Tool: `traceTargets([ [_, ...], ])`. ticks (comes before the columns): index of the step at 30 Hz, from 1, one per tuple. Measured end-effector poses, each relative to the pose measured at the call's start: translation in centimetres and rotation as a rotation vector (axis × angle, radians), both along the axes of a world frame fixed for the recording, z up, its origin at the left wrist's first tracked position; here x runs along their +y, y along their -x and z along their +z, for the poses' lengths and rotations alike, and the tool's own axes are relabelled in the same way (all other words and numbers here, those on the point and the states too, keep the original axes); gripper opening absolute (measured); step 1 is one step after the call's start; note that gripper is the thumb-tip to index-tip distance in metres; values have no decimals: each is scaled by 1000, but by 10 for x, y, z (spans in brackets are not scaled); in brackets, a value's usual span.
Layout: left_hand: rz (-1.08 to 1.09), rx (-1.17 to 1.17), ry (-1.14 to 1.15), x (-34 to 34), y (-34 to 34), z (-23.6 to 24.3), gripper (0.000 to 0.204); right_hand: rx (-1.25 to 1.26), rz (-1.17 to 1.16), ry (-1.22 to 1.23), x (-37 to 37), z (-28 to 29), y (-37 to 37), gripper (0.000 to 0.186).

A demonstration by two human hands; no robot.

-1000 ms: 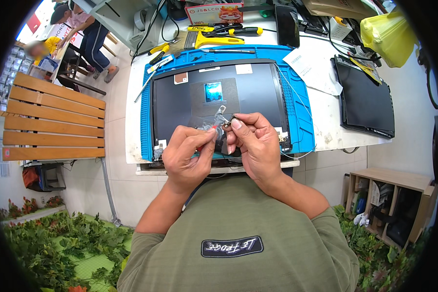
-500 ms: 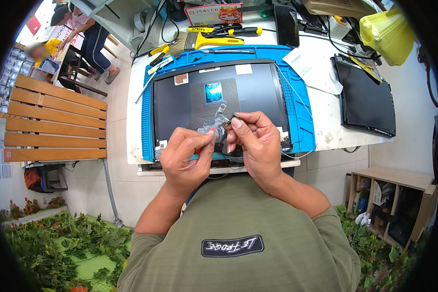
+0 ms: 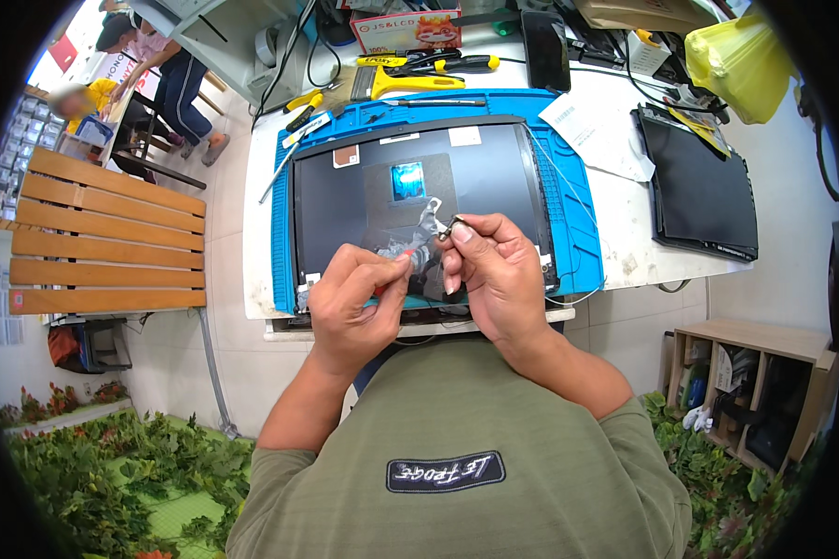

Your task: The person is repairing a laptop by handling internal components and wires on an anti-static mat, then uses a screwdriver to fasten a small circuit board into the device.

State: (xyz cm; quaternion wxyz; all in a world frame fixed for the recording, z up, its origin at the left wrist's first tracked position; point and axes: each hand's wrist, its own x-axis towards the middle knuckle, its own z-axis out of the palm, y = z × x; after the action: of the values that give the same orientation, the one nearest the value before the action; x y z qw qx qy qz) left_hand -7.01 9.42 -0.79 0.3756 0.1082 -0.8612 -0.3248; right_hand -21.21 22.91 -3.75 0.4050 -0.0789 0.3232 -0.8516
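My right hand (image 3: 500, 270) is closed, pinching a small metal bracket (image 3: 446, 229), which looks like a laptop hinge, between thumb and forefinger. My left hand (image 3: 356, 296) is also closed, its thumb and forefinger around a small item with a red part (image 3: 406, 253); its kind is mostly hidden by the fingers. Crumpled clear plastic (image 3: 391, 242) shows just beyond the left fingertips. Below both hands lies a dark laptop screen lid (image 3: 494, 172), with a shiny blue patch (image 3: 407, 181) near its middle. Under the lid is a blue work mat (image 3: 576, 214).
A yellow-handled brush (image 3: 405, 84), pliers (image 3: 475, 63) and a black phone (image 3: 545, 48) lie beyond the mat. To the right are a paper sheet (image 3: 597, 135) and a black laptop part (image 3: 699, 182). A slatted wooden bench (image 3: 112, 236) stands left; two people are farther back.
My right hand has shifted slightly right and down with the bracket, which shows more clearly now. My left hand stays nearly in place.
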Motion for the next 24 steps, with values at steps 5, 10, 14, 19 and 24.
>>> traceTargets([
  [5, -45, 54, -122, -16, -10, 12, 24, 11, -45, 6, 4, -1, 12, 18],
  [10, -240, -33, -433, -50, -2, 22, 30, -5, 59, -25, 8, 4, 16, 20],
  [14, -349, -114, -434, -68, 6, 32, 28, -48, 155, -53, 8, 12, 19, 21],
  [19, -489, -129, -337, -85, 16, 36, 26, -96, 230, -67, 9, 12, 19, 22],
  [24, -505, -152, -286, -88, 19, 40, 28, -78, 278, -83, 13, 13, 20, 23],
])
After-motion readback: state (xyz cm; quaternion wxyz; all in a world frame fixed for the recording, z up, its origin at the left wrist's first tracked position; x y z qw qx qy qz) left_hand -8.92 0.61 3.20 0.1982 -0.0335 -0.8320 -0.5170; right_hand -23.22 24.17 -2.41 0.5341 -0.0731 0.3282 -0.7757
